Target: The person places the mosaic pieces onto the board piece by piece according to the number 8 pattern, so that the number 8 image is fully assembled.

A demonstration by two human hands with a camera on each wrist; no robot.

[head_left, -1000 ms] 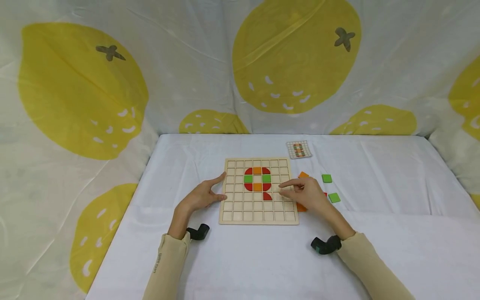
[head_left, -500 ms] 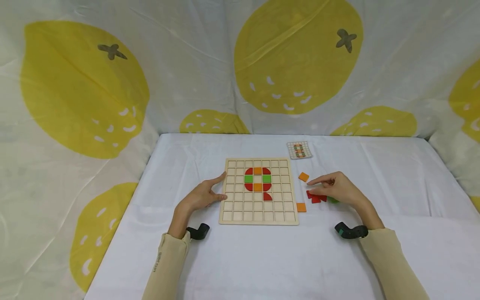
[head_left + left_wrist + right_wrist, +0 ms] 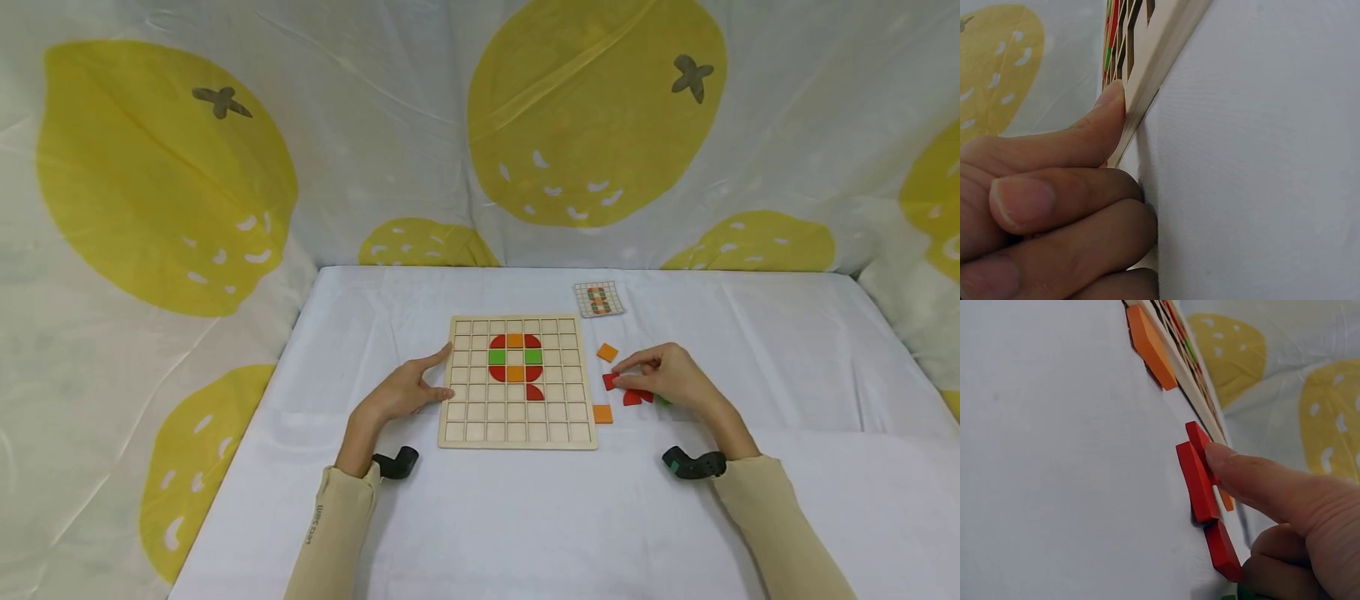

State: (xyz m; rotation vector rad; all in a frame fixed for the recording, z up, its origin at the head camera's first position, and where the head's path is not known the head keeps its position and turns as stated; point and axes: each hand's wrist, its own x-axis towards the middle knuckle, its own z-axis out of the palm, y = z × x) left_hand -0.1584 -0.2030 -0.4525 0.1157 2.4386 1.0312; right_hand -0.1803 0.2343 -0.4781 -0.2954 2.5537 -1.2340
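Observation:
In the head view, my left hand (image 3: pixel 401 390) touches the left edge of a wooden grid board (image 3: pixel 517 442) with index finger and thumb spread apart. The thumb (image 3: pixel 1100 119) presses the board's rim in the left wrist view, its other visible fingers bent. Red, orange and green pieces form a ring on the grid, and a red quarter-round piece (image 3: pixel 534 392) sits below it. Right of the board, my right hand (image 3: pixel 667 379) pinches a small red piece (image 3: pixel 608 381) between thumb and index finger. More red pieces (image 3: pixel 633 397) lie beneath that hand. The index fingertip is hidden in the right wrist view.
A pattern card (image 3: pixel 598 298) lies behind the board's right corner. One orange square (image 3: pixel 607 352) is near the right hand; another orange square (image 3: pixel 603 414) touches the board's right edge. A green piece (image 3: pixel 662 401) is partly covered by the right hand.
My right hand has moved right from over the board to the loose pieces. A red piece there has since shifted slightly left with its fingertips. The left hand has stayed put.

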